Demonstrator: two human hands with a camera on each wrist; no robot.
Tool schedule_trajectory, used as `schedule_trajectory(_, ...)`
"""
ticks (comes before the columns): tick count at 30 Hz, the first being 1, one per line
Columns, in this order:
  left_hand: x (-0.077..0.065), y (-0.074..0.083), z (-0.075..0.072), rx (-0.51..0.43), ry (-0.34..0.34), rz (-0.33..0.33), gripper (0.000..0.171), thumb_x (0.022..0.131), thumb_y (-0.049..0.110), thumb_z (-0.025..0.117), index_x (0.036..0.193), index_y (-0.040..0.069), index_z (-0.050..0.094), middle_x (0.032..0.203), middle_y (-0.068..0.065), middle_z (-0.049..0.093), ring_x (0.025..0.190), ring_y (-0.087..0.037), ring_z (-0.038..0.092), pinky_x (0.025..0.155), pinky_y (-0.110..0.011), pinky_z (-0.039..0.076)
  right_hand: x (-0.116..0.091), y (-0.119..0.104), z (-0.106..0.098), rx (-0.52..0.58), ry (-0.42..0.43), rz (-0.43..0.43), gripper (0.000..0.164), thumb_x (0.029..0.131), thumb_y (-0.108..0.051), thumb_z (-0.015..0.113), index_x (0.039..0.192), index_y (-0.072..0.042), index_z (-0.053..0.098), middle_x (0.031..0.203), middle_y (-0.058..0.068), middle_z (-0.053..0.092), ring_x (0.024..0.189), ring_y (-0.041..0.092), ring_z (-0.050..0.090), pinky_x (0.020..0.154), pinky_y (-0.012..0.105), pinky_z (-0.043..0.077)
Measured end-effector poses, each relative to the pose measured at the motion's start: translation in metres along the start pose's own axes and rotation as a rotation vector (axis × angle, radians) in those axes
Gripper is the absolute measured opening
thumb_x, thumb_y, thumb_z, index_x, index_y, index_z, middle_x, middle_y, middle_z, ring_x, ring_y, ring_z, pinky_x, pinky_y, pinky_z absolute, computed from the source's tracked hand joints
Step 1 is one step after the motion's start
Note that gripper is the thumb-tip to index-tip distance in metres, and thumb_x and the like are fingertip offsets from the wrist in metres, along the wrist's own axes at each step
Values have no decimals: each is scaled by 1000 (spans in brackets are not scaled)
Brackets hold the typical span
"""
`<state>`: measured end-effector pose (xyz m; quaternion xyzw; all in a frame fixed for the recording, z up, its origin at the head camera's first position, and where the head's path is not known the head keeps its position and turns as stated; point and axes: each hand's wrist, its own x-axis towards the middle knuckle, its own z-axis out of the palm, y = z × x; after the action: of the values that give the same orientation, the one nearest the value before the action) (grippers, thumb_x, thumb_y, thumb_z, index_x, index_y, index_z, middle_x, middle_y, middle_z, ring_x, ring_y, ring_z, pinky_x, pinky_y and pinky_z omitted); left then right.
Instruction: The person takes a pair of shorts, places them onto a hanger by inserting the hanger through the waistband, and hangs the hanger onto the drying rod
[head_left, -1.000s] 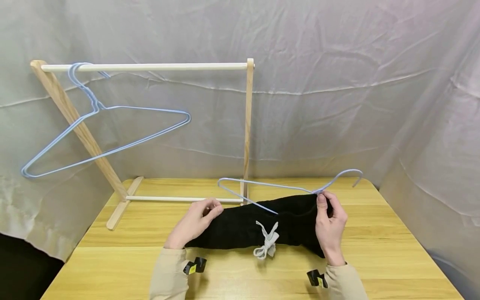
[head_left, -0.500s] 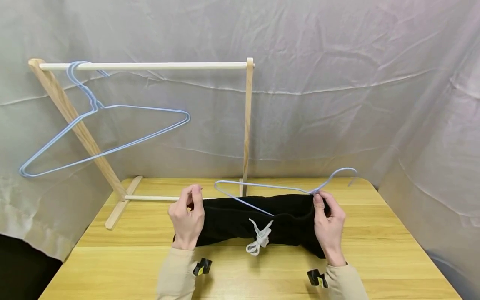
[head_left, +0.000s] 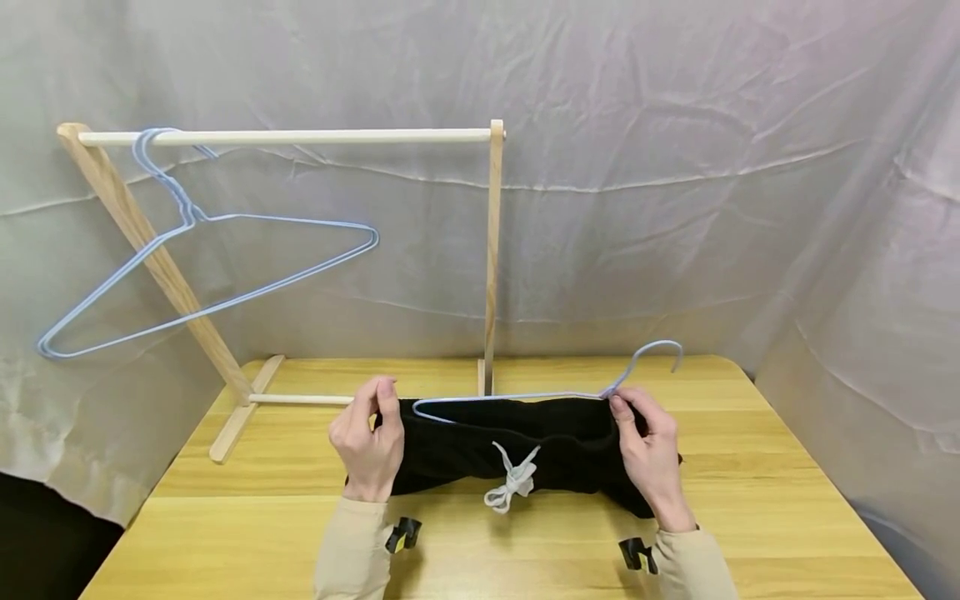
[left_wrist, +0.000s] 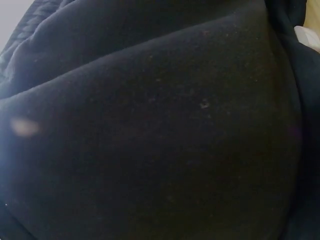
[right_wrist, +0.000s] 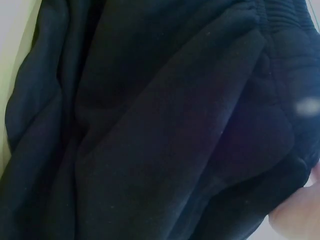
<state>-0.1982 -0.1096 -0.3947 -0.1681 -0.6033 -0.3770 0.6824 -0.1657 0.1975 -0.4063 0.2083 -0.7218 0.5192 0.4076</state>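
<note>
A pair of black drawstring pants (head_left: 450,450) stretches between both hands above the table, waistband upward, with a light grey bow (head_left: 517,477) at the front. My left hand (head_left: 367,446) pinches the waistband's left end. At the other end, my right hand (head_left: 651,450) pinches the waistband together with the neck of a light blue hanger (head_left: 517,396). The hanger's hook points up and right; its left corner dips into the waist opening, and its far arm is hidden in the cloth. Black fabric (left_wrist: 160,125) fills the left wrist view. The ribbed waistband (right_wrist: 290,60) shows in the right wrist view.
A wooden rack with a white top bar (head_left: 315,136) stands at the back left of the wooden table (head_left: 772,517). Light blue hangers (head_left: 285,221) hang near its left end. Its right post (head_left: 492,258) rises just behind the pants. A grey curtain (head_left: 675,233) surrounds the table.
My left hand has turned upright and now pinches the waistband's left end. My right hand has shifted the hanger left and down, its left corner now inside the waist opening.
</note>
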Motion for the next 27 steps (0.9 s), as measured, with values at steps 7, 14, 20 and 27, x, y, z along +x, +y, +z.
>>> schedule_trajectory(7, 1, 1, -3, -6, -142, 7, 35, 105, 21, 55, 86, -5, 70, 69, -15, 71, 52, -22, 61, 49, -32, 48, -1, 2, -2, -82, -103, -35, 20, 87, 22, 59, 91, 5, 70, 87, 8, 69, 91, -6, 59, 85, 9, 45)
schedule_trajectory(14, 0, 2, -3, -27, -382, 12, 33, 106, 24, 52, 99, -1, 72, 81, -12, 73, 65, -21, 65, 59, -32, 52, 0, -1, 1, -107, -114, -110, 19, 87, 18, 62, 94, 2, 71, 87, 13, 69, 92, -5, 61, 86, 9, 45)
schedule_trajectory(20, -5, 8, -1, -44, -561, -10, 30, 106, 26, 53, 106, 3, 71, 88, -9, 74, 73, -18, 65, 66, -32, 54, -3, -4, 7, -149, -165, -119, 25, 85, 18, 66, 99, -1, 74, 88, 10, 71, 88, 4, 61, 83, 11, 45)
schedule_trajectory(27, -12, 18, 4, -60, -698, 10, 21, 103, 23, 59, 109, 7, 71, 96, -3, 74, 87, -17, 68, 76, -32, 56, -8, -9, 14, -207, -194, -131, 24, 86, 13, 68, 102, -3, 74, 89, 8, 71, 87, 16, 64, 86, 12, 46)
